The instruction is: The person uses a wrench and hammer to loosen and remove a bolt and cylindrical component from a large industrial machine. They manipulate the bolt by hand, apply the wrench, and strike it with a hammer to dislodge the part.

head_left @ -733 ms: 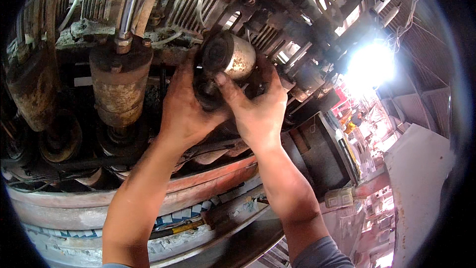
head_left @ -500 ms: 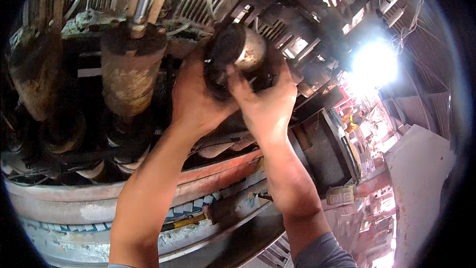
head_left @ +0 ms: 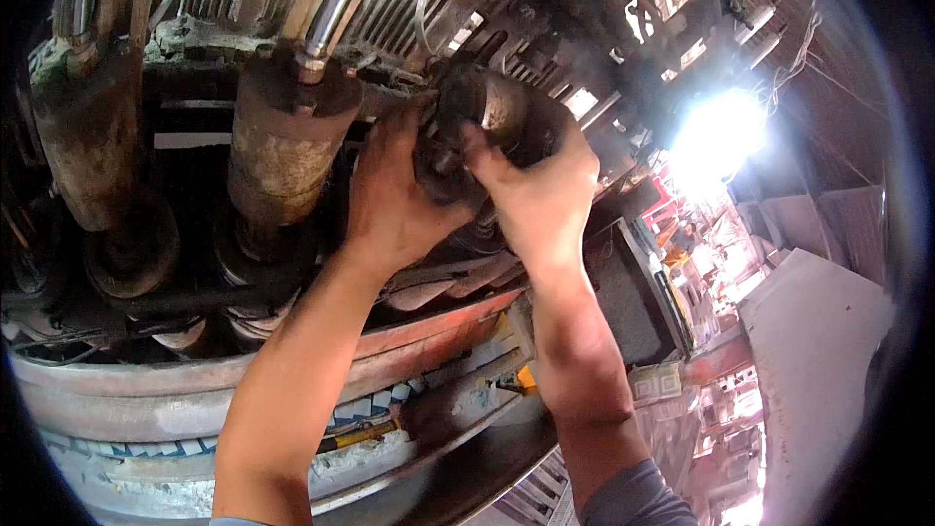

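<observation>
Both of my arms reach up to a dark, greasy cylindrical metal part [head_left: 474,102], one of a row in the machine. Its lower body widens into a thick round collar. My left hand [head_left: 390,200] is closed round the left side, its fingers blackened and partly behind the collar. From the right, my right hand [head_left: 541,195] grips the same part, thumb across its front and fingers wrapped behind. Further left hang two similar cylinders, a near one [head_left: 287,151] and another [head_left: 88,141], each with a rod at its top.
Below the cylinders runs a curved, worn metal rim [head_left: 146,399]. A yellow-handled tool [head_left: 360,435] lies on the ledge under it. A bright lamp [head_left: 721,131] glares at right, above a pale metal sheet [head_left: 813,341]. Pipes and brackets crowd the top.
Both hands have shifted slightly down and right in the picture, still on the dark cylindrical part. The neighbouring cylinders also appear further right, so the view has moved too.
</observation>
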A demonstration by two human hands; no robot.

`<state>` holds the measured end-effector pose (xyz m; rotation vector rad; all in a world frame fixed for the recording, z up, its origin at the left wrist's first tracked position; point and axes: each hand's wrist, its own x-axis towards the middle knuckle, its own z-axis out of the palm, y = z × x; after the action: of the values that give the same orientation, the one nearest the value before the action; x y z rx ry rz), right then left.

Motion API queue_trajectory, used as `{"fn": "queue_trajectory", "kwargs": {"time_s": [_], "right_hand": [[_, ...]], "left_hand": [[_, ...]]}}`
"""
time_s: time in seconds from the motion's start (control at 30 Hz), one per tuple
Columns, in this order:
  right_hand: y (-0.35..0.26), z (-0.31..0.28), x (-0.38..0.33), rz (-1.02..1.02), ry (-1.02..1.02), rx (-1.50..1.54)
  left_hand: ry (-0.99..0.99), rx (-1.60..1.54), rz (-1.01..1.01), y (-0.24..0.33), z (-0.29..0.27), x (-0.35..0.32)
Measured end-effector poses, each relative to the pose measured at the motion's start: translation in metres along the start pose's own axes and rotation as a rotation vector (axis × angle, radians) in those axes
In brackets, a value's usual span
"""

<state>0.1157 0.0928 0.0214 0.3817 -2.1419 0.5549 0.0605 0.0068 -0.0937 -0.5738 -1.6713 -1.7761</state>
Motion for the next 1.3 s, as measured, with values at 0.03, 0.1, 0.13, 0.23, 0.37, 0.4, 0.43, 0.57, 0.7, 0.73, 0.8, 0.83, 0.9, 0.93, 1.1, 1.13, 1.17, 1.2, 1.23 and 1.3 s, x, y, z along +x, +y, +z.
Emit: {"fn": "queue_trajectory", "kwargs": {"time_s": [0.03, 0.1, 0.13, 0.23, 0.37, 0.4, 0.43, 0.57, 0.7, 0.73, 0.8, 0.83, 0.9, 0.93, 1.1, 1.13, 1.17, 1.2, 1.23, 1.3], "right_hand": [[-0.001, 0.000, 0.000, 0.010, 0.003, -0.025], [0.002, 0.001, -0.004, 0.003, 0.007, -0.029], [0.005, 0.002, -0.006, 0.001, 0.009, -0.031], [0.009, 0.008, -0.008, 0.005, 0.044, 0.000], [0.006, 0.005, -0.009, -0.004, 0.049, -0.001], [0.005, 0.006, -0.009, 0.005, 0.055, -0.008], [0.003, 0.006, -0.009, 0.041, 0.051, 0.005], [0.005, 0.010, -0.007, 0.069, 0.094, 0.056], [0.010, 0.011, -0.007, 0.078, 0.099, 0.100], [0.010, 0.012, -0.007, 0.081, 0.102, 0.118], [0.008, 0.010, -0.009, 0.083, 0.103, 0.070], [0.007, 0.010, -0.009, 0.082, 0.104, 0.047], [0.009, 0.010, -0.009, 0.134, 0.094, 0.176], [0.009, 0.012, -0.009, 0.157, 0.087, 0.240], [0.008, 0.013, -0.010, 0.122, 0.101, 0.066], [0.007, 0.013, -0.008, 0.117, 0.099, 0.085], [0.006, 0.012, -0.007, 0.112, 0.097, 0.103], [0.004, 0.012, -0.007, 0.122, 0.103, 0.122], [0.001, 0.013, -0.008, 0.131, 0.108, 0.142], [0.002, 0.018, -0.009, 0.104, 0.112, 0.229]], "left_hand": [[0.003, 0.015, -0.002, 0.000, 0.000, 0.000], [0.013, 0.031, -0.005, 0.001, 0.000, 0.000], [0.024, 0.022, -0.002, 0.000, 0.001, -0.001], [0.062, 0.007, 0.025, -0.002, 0.002, -0.001], [0.081, 0.051, 0.088, 0.000, 0.002, 0.002], [0.083, 0.035, 0.091, -0.006, 0.004, 0.001], [0.079, 0.014, 0.079, -0.010, 0.005, -0.001], [0.054, -0.031, 0.029, -0.003, 0.004, 0.001], [0.053, 0.017, 0.039, -0.007, 0.002, 0.001], [0.065, 0.012, 0.038, -0.008, 0.003, 0.000], [0.097, -0.003, 0.045, -0.002, 0.003, -0.001], [0.119, -0.011, 0.054, 0.003, 0.002, 0.000], [0.083, 0.075, 0.059, 0.001, 0.002, 0.000], [0.077, 0.097, 0.058, 0.002, 0.001, -0.001], [0.043, 0.070, 0.002, -0.002, 0.002, 0.002], [0.038, 0.076, -0.006, -0.003, 0.001, 0.001], [0.033, 0.082, -0.014, -0.004, 0.000, 0.001], [0.043, 0.127, -0.009, 0.000, -0.005, 0.001], [0.037, 0.126, -0.017, 0.000, -0.006, 0.001], [0.015, 0.076, -0.047, -0.006, -0.003, -0.002]]}}
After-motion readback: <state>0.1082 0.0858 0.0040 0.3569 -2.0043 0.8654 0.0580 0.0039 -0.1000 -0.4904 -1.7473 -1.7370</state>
